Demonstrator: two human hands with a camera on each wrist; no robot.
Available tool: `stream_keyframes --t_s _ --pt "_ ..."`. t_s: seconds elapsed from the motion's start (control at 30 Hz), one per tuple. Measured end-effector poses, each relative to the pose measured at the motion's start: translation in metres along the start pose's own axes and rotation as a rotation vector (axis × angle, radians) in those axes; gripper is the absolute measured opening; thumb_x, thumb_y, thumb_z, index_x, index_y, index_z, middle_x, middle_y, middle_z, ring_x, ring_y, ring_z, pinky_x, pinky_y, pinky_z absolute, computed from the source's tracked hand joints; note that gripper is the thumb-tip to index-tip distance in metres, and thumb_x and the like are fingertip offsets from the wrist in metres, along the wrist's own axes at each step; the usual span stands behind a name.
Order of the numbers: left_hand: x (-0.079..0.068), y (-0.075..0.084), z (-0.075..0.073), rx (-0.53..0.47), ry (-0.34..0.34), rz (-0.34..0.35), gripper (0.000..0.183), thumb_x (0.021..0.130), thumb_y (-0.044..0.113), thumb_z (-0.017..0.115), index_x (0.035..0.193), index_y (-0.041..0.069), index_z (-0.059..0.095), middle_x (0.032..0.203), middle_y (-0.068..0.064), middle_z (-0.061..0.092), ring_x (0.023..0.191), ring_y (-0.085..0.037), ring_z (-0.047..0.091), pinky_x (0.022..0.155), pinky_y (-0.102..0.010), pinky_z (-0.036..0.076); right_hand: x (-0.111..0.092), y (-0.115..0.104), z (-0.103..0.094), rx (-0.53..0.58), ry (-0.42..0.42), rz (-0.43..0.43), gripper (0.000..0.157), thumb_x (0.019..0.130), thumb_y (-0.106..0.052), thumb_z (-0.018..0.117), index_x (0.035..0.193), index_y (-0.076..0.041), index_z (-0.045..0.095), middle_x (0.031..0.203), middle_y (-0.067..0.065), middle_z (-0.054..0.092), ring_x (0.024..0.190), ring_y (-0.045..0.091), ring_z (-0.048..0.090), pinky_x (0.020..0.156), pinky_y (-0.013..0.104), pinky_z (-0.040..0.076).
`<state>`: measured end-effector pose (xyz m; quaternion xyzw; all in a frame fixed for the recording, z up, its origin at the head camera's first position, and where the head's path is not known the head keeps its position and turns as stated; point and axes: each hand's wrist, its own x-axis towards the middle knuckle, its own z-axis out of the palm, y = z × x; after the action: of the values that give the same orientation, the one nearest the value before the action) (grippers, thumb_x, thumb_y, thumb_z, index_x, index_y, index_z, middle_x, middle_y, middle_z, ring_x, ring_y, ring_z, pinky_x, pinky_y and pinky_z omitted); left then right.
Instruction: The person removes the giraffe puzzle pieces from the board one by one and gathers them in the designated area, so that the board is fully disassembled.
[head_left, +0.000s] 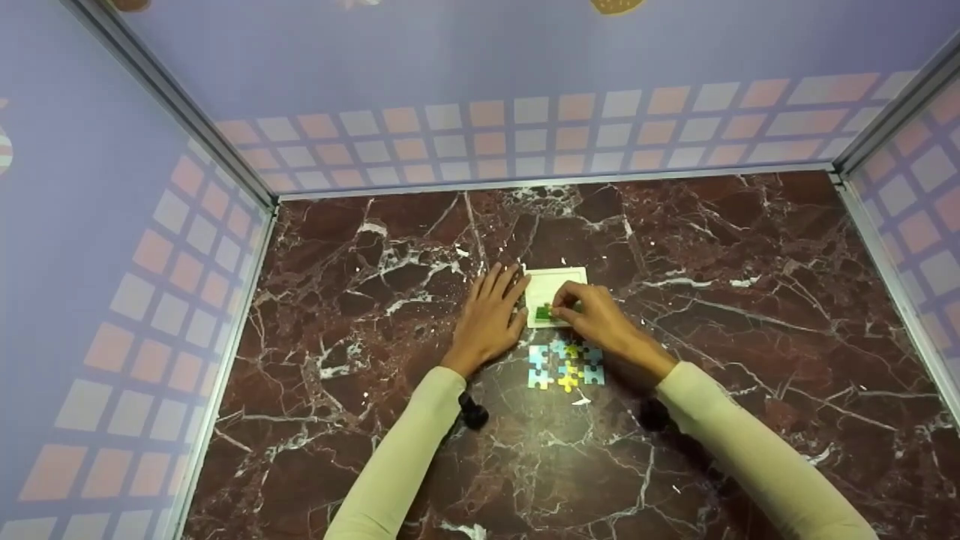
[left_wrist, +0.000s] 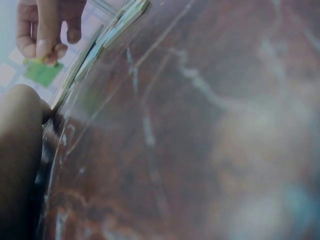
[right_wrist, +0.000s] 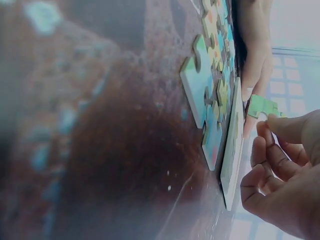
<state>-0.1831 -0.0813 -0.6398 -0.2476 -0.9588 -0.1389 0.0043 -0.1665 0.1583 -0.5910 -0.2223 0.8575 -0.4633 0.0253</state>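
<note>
My right hand (head_left: 600,319) pinches a green jigsaw puzzle piece (head_left: 542,312) between thumb and fingers, over the lower part of a white puzzle tray (head_left: 551,281). In the right wrist view the green piece (right_wrist: 261,106) is held up above the tray (right_wrist: 232,150). My left hand (head_left: 487,319) lies with its fingers extended at the tray's left edge, the thumb close to the lower left corner. Just below the tray, several blue and yellow jigsaw pieces (head_left: 569,375) lie on the table in loose rows, with gaps between some of them.
A dark red marble-patterned tabletop (head_left: 360,442) with white veins spreads around the tray. Lilac panels with pink and white squares rise at the back (head_left: 480,67), left (head_left: 97,247) and right (head_left: 922,172). Both sleeves reach in from the front.
</note>
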Motion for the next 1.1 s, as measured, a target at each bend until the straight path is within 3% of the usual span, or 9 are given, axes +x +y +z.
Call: stream_keyframes --t_s 0.33,1.1 --pt "0.000 -0.001 0.002 0.000 -0.009 -0.009 0.063 0.116 0.043 0.040 0.175 0.023 0.035 0.182 -0.008 0.026 0.171 -0.032 0.012 0.139 -0.052 0.005 -0.034 -0.009 0.000 0.038 -0.033 -0.029 0.007 0.096 0.001 0.082 0.098 -0.004 0.077 0.095 0.007 0.081 0.084 0.021 0.076 0.077 0.030 0.065" --pt "0.000 -0.002 0.004 -0.008 0.006 0.004 0.063 0.115 0.042 0.041 0.174 0.022 0.037 0.182 -0.007 0.027 0.171 -0.033 0.012 0.139 -0.053 0.006 -0.093 -0.024 0.038 0.116 -0.092 -0.044 0.011 0.093 0.005 0.081 0.099 -0.003 0.078 0.097 0.007 0.081 0.086 0.022 0.077 0.083 0.032 0.067"
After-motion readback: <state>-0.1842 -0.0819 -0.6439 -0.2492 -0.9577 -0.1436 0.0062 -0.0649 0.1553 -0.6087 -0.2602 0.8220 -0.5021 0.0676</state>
